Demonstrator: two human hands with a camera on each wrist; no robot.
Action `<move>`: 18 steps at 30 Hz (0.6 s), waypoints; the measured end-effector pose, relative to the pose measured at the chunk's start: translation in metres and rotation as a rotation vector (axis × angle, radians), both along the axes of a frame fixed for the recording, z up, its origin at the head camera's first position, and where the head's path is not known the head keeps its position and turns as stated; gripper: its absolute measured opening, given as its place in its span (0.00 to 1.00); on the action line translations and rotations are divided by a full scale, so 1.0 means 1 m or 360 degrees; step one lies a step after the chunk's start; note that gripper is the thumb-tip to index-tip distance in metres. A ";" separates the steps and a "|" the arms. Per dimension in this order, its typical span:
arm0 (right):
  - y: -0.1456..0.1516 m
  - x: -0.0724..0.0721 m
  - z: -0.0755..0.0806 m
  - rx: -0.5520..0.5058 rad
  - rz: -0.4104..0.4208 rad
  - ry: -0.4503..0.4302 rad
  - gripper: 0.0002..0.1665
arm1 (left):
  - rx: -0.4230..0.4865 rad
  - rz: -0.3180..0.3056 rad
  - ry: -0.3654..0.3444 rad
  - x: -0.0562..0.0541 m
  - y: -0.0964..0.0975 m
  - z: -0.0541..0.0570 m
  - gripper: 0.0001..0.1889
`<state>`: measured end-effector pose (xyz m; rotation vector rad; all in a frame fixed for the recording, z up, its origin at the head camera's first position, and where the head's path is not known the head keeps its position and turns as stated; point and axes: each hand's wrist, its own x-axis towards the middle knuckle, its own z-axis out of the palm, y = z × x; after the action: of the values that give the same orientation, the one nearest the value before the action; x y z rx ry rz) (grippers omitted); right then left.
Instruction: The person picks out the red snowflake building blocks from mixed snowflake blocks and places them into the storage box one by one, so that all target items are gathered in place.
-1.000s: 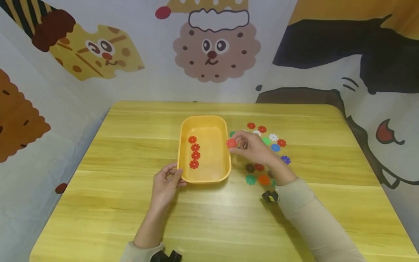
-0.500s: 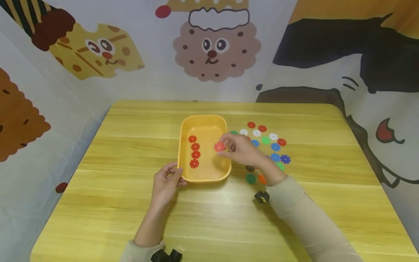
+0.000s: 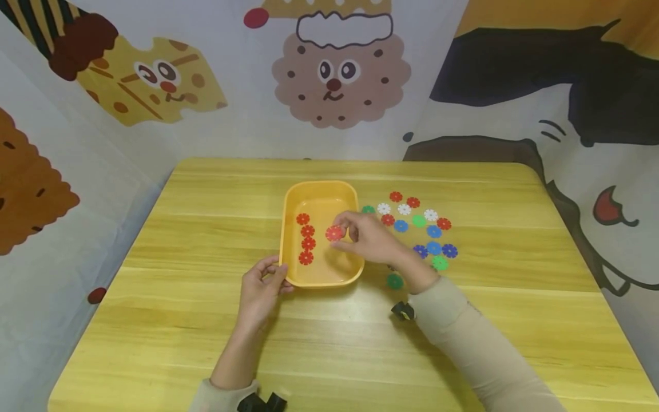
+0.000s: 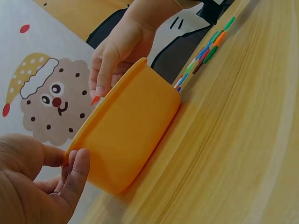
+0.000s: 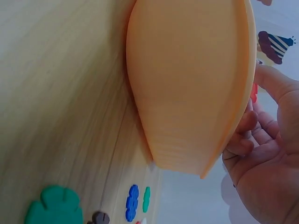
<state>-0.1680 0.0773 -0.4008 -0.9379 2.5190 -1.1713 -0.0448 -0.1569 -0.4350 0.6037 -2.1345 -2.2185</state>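
Note:
A yellow-orange plastic tray (image 3: 329, 284) stands on the table, with a column of several red snowflake discs (image 3: 307, 231) along its left side. My left hand (image 3: 262, 292) grips the tray's near left corner; in the left wrist view, thumb and fingers (image 4: 78, 173) pinch the rim. Over the tray's right half, my right hand (image 3: 373, 239) pinches another red snowflake disc (image 3: 334, 233) between thumb and fingertips. That held disc (image 4: 95, 100) shows just above the far rim in the left wrist view. From the right wrist, the tray wall (image 5: 187, 93) hides most of it.
Right of the tray, loose snowflake discs in red, white (image 3: 404, 209), blue (image 3: 434, 248) and green (image 3: 394, 281) lie scattered on the wooden table (image 3: 180, 240). The right forearm covers part of them. A cartoon-printed cloth (image 3: 231, 137) hangs behind the table.
My right hand has carried the red snowflake disc leftward from the tray's right rim to over its inside. The left hand has stayed on the corner.

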 end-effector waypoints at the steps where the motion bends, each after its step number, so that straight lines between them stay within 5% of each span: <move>1: -0.002 0.000 0.000 0.0004 0.0003 0.0002 0.24 | 0.0002 0.0001 0.0005 0.000 0.000 0.000 0.17; 18: -0.030 0.003 -0.005 0.0060 0.0169 -0.0026 0.25 | -0.0038 -0.0012 0.0009 0.001 0.000 0.000 0.18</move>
<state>-0.1651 0.0473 -0.4058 -1.0346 2.4366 -1.0919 -0.0442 -0.1570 -0.4348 0.5886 -2.1613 -2.1925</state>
